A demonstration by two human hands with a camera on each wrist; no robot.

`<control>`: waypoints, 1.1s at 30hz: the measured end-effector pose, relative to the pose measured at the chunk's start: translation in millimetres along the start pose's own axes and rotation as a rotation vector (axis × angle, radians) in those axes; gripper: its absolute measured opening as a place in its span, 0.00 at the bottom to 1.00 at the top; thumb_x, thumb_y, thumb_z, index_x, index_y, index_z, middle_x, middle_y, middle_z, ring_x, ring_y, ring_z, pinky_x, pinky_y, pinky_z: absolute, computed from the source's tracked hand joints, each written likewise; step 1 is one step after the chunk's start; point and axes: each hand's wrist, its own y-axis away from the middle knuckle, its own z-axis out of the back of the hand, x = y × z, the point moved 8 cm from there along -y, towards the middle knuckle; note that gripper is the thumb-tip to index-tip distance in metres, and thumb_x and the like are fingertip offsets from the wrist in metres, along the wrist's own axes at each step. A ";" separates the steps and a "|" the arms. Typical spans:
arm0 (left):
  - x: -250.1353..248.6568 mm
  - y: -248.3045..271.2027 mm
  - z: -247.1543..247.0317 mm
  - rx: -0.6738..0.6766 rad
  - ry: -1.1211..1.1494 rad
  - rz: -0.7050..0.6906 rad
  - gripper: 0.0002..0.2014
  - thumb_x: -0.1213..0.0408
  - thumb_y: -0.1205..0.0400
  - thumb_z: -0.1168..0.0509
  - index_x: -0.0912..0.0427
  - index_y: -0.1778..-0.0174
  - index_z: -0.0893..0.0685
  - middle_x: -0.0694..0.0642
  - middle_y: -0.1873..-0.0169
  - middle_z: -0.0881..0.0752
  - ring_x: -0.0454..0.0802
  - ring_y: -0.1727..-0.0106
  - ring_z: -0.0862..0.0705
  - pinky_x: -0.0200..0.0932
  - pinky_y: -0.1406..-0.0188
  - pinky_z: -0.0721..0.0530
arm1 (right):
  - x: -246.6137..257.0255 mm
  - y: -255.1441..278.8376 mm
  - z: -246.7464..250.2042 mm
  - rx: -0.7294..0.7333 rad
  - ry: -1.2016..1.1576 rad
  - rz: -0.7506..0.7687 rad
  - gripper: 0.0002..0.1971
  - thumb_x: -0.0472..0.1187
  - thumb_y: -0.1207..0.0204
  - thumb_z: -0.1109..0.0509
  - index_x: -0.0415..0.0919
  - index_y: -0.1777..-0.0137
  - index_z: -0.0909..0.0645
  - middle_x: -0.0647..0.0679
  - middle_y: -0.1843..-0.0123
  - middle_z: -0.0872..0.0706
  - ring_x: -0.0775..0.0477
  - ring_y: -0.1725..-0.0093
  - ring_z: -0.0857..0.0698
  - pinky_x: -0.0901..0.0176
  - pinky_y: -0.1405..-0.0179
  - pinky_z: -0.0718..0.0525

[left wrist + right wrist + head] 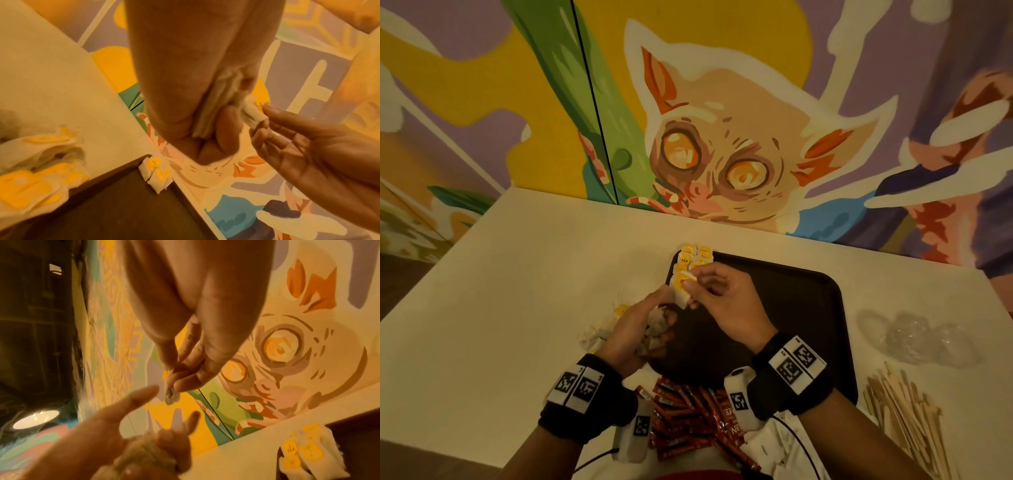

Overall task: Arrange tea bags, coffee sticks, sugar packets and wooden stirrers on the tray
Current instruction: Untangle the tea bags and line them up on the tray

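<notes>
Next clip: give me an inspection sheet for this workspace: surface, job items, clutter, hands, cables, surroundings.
Surface: pale table carrying a dark tray.
Job's things: tea bags laid at the tray's far left corner; loose tea bag pile left of the tray; red coffee sticks at the near edge; wooden stirrers on the right.
Clutter: crumpled clear plastic right of the tray.
Hands: left hand grips a bundle of tea bags; right hand pinches one tea bag.
Cables: black wires near the wrists.
Surroundings: painted mural wall.
</notes>
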 end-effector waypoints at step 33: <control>-77.8 26.2 -24.1 -0.108 -0.832 -0.765 0.06 0.66 0.23 0.27 0.57 0.53 0.08 0.41 0.71 0.19 0.39 0.66 0.22 0.26 0.62 0.26 | -0.2 15.9 5.6 0.072 0.184 0.104 0.06 0.39 0.21 0.26 0.43 0.46 0.15 0.53 0.57 0.12 0.53 0.57 0.12 0.54 0.50 0.12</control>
